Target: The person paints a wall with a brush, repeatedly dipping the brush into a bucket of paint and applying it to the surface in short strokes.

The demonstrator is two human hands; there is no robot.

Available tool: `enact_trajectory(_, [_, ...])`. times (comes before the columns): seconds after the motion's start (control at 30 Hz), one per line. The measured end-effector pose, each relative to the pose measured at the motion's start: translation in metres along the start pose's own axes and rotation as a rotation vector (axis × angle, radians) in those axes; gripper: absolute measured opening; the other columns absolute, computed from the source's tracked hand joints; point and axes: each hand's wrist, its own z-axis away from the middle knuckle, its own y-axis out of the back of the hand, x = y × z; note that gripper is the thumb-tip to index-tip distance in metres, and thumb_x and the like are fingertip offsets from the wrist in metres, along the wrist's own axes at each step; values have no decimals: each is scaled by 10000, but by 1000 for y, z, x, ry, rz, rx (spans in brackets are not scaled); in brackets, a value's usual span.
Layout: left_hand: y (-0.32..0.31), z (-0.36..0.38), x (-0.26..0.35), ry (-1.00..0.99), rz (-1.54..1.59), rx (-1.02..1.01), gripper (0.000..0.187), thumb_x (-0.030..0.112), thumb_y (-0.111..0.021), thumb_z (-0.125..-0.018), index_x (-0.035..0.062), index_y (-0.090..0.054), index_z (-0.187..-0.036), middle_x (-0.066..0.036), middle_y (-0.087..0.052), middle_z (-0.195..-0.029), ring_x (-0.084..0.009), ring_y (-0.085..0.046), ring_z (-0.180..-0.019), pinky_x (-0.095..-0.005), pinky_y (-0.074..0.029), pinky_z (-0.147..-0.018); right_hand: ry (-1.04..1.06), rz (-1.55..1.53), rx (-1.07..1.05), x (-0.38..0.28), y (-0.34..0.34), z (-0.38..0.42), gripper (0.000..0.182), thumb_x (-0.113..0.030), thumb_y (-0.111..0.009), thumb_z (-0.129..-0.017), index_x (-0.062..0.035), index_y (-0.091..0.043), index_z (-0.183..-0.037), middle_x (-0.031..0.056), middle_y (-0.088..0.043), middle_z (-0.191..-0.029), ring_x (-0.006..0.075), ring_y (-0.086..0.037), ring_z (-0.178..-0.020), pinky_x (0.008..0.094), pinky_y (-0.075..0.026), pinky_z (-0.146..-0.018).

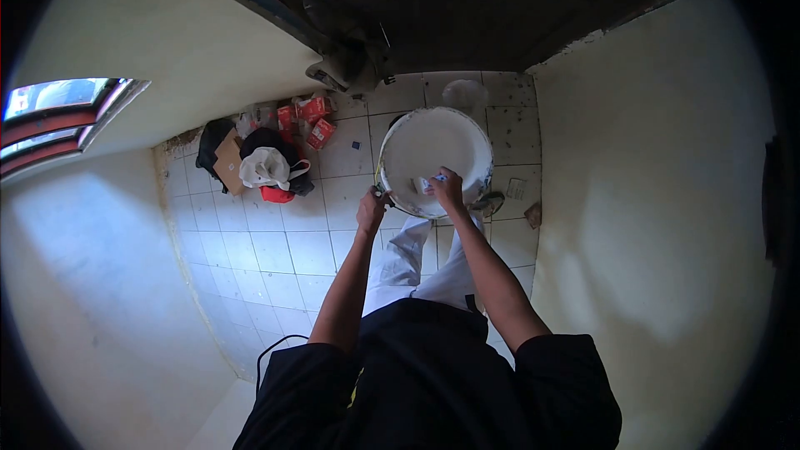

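Below me stands a large round bucket (436,147) with a smeared rim and a smooth whitish filling. My right hand (451,191) reaches over its near side, closed on a small white-and-blue object (431,184) that lies close over the filling. At the left of the rim, my left hand (372,210) is closed, with the fingers right by the bucket's edge. A small dark piece with a pale end (380,192) shows at those fingers; I cannot tell what it is.
Bags and clothes (265,167), a cardboard piece (227,162) and red boxes (315,121) lie left on the tiled floor (308,252). A clear plastic bag (465,95) sits behind the bucket. A brown chunk (533,215) lies by the right wall (642,200).
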Motion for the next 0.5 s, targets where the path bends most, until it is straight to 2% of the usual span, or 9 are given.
enact_trajectory(0.03, [-1, -1, -2, 1, -2, -3, 410, 446, -580, -844, 69, -570, -1004, -95, -680, -799, -222, -653, -682, -388, -470, -638, 17, 93, -76, -6, -1, -3, 93, 15, -592, -761, 42, -507, -736, 170, -617, -686, 255, -663, -560, 315, -568, -485])
enact_trajectory(0.1, [2, -1, 0, -45, -26, -2, 392, 343, -593, -870, -5, -550, -1046, -110, -682, -802, -195, -649, -657, -296, -500, -581, 13, 122, -128, -14, -4, -11, 90, -3, -605, -753, 38, -527, -733, 152, -611, -654, 231, -657, -545, 307, -555, -473])
enact_trajectory(0.17, [5, 4, 6, -27, -46, -6, 404, 356, -593, -868, -2, -555, -1052, -106, -684, -799, -193, -649, -657, -297, -501, -579, 7, 150, -179, -18, -6, -15, 90, -21, -617, -745, 34, -547, -731, 134, -606, -621, 207, -652, -531, 299, -542, -461])
enact_trajectory(0.27, [4, 4, 7, -27, -114, 6, 429, 384, -593, -864, -1, -564, -1052, -99, -687, -795, -189, -649, -655, -298, -502, -572, 6, 264, -276, -19, -5, -21, 82, -12, -643, -742, 40, -580, -753, 142, -630, -674, 219, -662, -573, 296, -571, -529])
enact_trajectory(0.33, [3, -2, -2, -37, -160, 28, 442, 399, -593, -861, -2, -570, -1047, -97, -688, -795, -187, -649, -654, -298, -502, -568, 269, 392, -307, -23, 4, -23, 115, -48, -650, -693, 34, -588, -746, 149, -624, -640, 221, -656, -570, 322, -549, -548])
enact_trajectory(0.37, [1, -6, -7, 0, -168, 17, 458, 459, -591, -839, 44, -585, -1033, -78, -689, -807, -224, -650, -762, -345, -484, -638, 273, 394, -311, -24, 8, -21, 115, -48, -650, -693, 34, -588, -746, 149, -624, -640, 221, -656, -570, 322, -549, -548])
enact_trajectory(0.4, [0, -9, -10, 37, -177, 5, 475, 519, -589, -817, 90, -600, -1020, -59, -691, -820, -260, -651, -871, -392, -467, -707, 398, 469, -255, -37, 13, -12, 130, -53, -661, -699, 34, -581, -753, 147, -627, -643, 229, -657, -580, 329, -550, -562])
enact_trajectory(0.43, [2, -8, -7, 36, -173, 6, 475, 519, -589, -817, 90, -600, -1020, -59, -691, -820, -260, -651, -871, -392, -467, -707, 524, 542, -197, -43, 18, -7, 145, -58, -672, -705, 35, -574, -760, 146, -631, -647, 236, -657, -590, 336, -550, -576])
enact_trajectory(0.5, [6, -6, -4, 51, -134, -34, 484, 525, -600, -807, 84, -609, -1007, -58, -689, -817, -253, -654, -850, -388, -466, -699, 437, 532, -186, -50, 22, -2, 150, -66, -671, -734, 28, -558, -761, 143, -626, -637, 234, -657, -579, 332, -547, -550])
